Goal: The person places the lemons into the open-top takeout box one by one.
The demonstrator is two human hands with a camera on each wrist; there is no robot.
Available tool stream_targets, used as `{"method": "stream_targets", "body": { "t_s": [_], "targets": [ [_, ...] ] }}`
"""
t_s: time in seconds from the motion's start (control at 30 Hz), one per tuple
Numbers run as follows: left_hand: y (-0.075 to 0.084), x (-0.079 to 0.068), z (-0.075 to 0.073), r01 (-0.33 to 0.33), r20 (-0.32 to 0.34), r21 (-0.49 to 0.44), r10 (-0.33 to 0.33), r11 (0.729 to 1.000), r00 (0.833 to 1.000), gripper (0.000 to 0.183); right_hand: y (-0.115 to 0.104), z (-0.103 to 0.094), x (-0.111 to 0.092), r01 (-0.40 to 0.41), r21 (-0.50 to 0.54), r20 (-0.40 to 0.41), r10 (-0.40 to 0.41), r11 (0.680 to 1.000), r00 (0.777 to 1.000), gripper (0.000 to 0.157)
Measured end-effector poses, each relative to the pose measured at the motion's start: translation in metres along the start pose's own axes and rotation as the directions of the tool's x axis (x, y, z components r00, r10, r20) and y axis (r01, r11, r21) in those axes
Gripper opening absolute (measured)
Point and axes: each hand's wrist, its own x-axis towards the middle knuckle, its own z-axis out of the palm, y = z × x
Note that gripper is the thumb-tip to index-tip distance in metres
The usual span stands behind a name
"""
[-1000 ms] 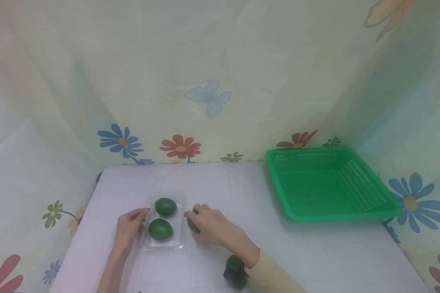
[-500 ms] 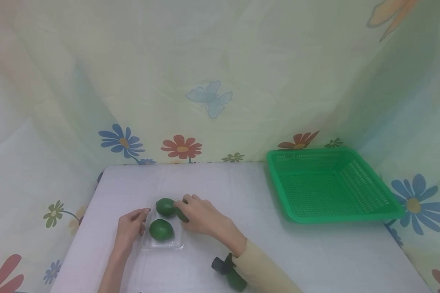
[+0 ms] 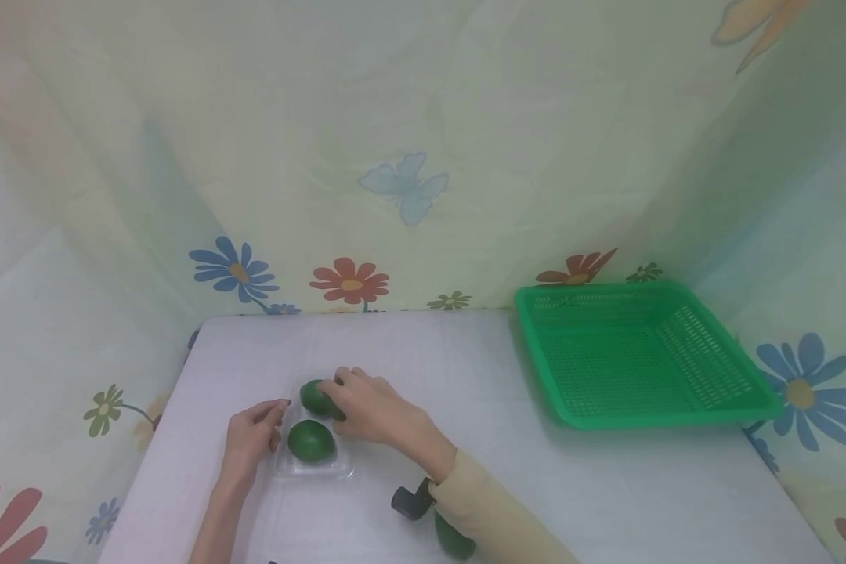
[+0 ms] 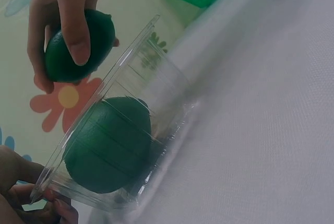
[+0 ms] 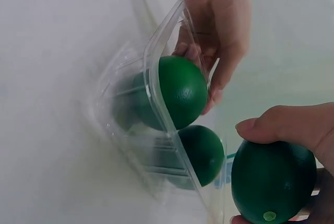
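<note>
A clear plastic container [image 3: 338, 471] stands on the white-covered table with two green limes in it, a near lime [image 3: 312, 442] and a far lime [image 3: 313, 398]. At its left side, my left hand [image 3: 248, 442] pinches the rim between thumb and fingers. My right hand [image 3: 374, 409] holds another lime [image 5: 274, 182] by thumb and fingertips, over the container's far right part. In the right wrist view this held lime is just outside the rim, its stem end showing. The head view mostly hides it behind the fingers.
One more lime [image 3: 454, 539] lies on the table under the right sleeve [image 3: 497, 509], partly covered. A black device [image 3: 410, 501] sits at the right wrist. To the back right stands a green slotted basket [image 3: 543, 360]. A flowered curtain [image 3: 402, 117] surrounds the table.
My right hand has moved left with the lime, from beside the container to over its far right part. My left hand has stayed at the rim.
</note>
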Motion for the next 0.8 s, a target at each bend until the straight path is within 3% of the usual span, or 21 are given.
{"method": "stream_targets", "body": {
  "t_s": [0.27,0.8],
  "targets": [
    [-0.002,0.001,0.001,-0.01,0.007,0.003,0.01,1.0,1.0,0.042,-0.013,0.006,0.014,0.023,-0.06,0.046,-0.02,0.998,0.999,0.051],
    [-0.002,0.001,0.002,-0.012,-0.001,0.014,0.012,1.0,1.0,0.042,-0.017,0.023,0.025,0.008,-0.052,0.066,-0.004,0.999,0.998,0.056]
  ]
}}
